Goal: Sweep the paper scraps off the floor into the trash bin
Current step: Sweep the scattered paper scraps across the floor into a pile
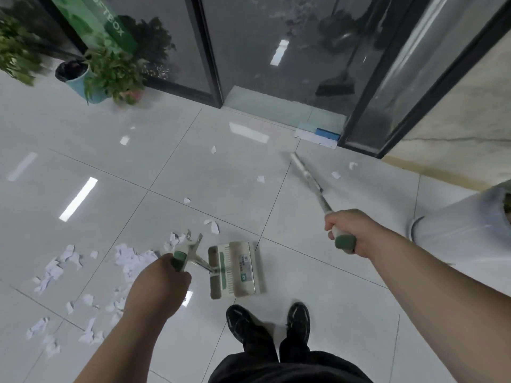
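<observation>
My left hand [160, 286] grips the green-tipped handle of a cream dustpan [235, 269], which sits on the glossy tiles in front of my feet. My right hand [351, 233] grips the green end of a broom stick [307, 175]. The stick slants up and left toward the door frame, and its far end is blurred. White paper scraps [130, 258] are heaped left of the dustpan, with more [55, 269] further left. Single scraps [261, 178] lie scattered near the stick. A white round bin [456, 239] stands at the right edge.
Dark glass doors [276, 51] with black frames close off the far side. A white and blue piece [318, 136] lies at the door's foot, near the stick's end. Potted plants [110, 76] stand at the far left. My black shoes [298, 319] are below the dustpan.
</observation>
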`<state>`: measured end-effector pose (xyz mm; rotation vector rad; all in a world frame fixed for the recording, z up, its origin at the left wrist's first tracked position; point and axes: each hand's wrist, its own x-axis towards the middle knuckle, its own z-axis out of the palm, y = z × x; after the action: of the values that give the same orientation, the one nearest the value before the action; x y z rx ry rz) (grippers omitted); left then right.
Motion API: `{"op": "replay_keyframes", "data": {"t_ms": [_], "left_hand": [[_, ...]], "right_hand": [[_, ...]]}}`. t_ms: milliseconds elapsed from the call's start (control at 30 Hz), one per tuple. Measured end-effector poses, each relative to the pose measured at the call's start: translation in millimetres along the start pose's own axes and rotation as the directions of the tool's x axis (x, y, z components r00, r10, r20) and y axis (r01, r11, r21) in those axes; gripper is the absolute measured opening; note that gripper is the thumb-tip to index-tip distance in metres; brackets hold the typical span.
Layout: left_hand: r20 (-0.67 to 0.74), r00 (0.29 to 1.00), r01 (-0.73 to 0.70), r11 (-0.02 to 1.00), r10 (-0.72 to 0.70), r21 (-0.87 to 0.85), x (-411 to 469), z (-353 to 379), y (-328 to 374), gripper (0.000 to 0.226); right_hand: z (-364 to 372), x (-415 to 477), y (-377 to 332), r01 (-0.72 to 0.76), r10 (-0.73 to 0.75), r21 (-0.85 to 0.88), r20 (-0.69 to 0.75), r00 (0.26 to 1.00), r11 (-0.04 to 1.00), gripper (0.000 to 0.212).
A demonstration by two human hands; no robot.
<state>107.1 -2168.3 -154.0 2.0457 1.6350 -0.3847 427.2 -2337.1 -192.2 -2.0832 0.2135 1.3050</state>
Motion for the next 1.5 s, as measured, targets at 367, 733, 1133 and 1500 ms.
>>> {"op": "replay_keyframes", "data": {"t_ms": [367, 733, 1133, 1500], "left_hand": [[-0.029, 0.999, 0.026, 1.0, -0.027, -0.016, 43, -7, -23, 0.011], [-0.025, 0.995, 0.089, 0.99, -0.093, -0.112, 54, -39, -88, 0.01], [-0.057, 0.968, 0.22, 0.935, -0.244, -0.277, 35, -68, -158, 0.008], [-0.073, 0.923, 0.342, 0.893, -0.378, -0.293, 58, -77, -140, 0.007]], "right_hand": [[7, 82, -25, -0.05, 0.043, -0.106, -0.061, 0.997, 0.993, 0.012], [167, -8, -23, 0.027, 0.059, -0.348, 0.234, 0.97, 0.937, 0.018], [263, -78, -104, -0.009, 0.102, -0.209, 0.441, 0.892, 0.978, 0.027], [244, -10, -199, 0.179, -0.072, -0.346, 0.3, 0.951, 0.921, 0.027]]}}
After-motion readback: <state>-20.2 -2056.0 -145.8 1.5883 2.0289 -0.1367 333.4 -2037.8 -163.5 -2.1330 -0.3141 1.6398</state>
